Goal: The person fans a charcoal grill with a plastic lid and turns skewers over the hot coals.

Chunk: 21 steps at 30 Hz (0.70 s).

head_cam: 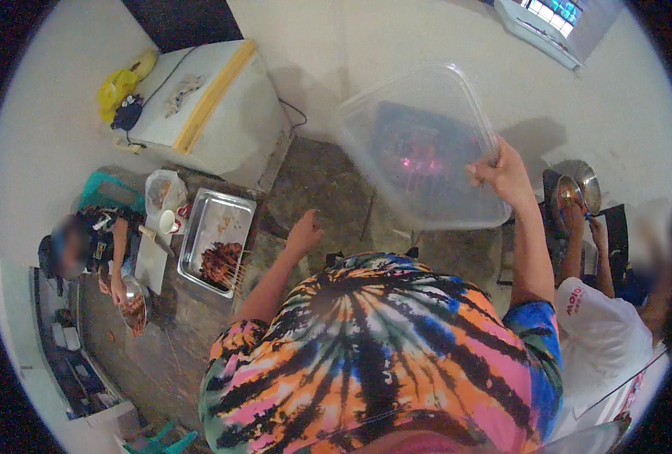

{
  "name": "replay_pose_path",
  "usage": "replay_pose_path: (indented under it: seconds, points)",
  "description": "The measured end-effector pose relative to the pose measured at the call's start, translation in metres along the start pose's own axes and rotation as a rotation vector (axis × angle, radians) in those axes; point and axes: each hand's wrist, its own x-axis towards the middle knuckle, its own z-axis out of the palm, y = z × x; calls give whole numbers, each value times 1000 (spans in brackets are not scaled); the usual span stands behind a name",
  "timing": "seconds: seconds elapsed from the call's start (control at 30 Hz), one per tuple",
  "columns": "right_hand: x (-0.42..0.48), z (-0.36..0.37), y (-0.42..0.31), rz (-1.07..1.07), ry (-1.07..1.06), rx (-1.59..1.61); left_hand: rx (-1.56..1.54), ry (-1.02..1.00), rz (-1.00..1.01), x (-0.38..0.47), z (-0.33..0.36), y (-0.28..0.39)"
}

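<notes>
My right hand (498, 173) grips the edge of a clear plastic lid (361, 122), which is tilted and slightly blurred. Through the lid I can see a dark grill with glowing embers and what look like skewers; their details are obscured. My left hand (305, 234) hangs over the floor with its fingers partly curled and nothing visible in it. To its left, a metal tray (231, 218) holds several skewers of browned meat (221, 262), with the sticks jutting over the tray's right rim.
A white chest freezer (245, 113) stands at the upper left. At left, a person works over a metal bowl of meat (134, 303), near a white cutting board (151, 264) and paper cup (169, 222). On the right, another person in a white shirt handles a pan (567, 190).
</notes>
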Motion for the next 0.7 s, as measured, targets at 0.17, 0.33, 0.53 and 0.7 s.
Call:
replay_pose_path:
  seconds: [0.17, 0.33, 0.53, 0.7]
  points:
    - [33, -8, 35, -46, 284, -504, 106, -415, 37, 24, 51, -39]
    - [38, 4, 7, -9, 169, -286, 199, -511, 28, 8, 98, -111]
    - [66, -13, 65, 113, 267, -476, -12, -627, -83, 9, 82, -144]
    - [68, 6, 20, 65, 93, -220, 90, -652, -106, 18, 99, -182]
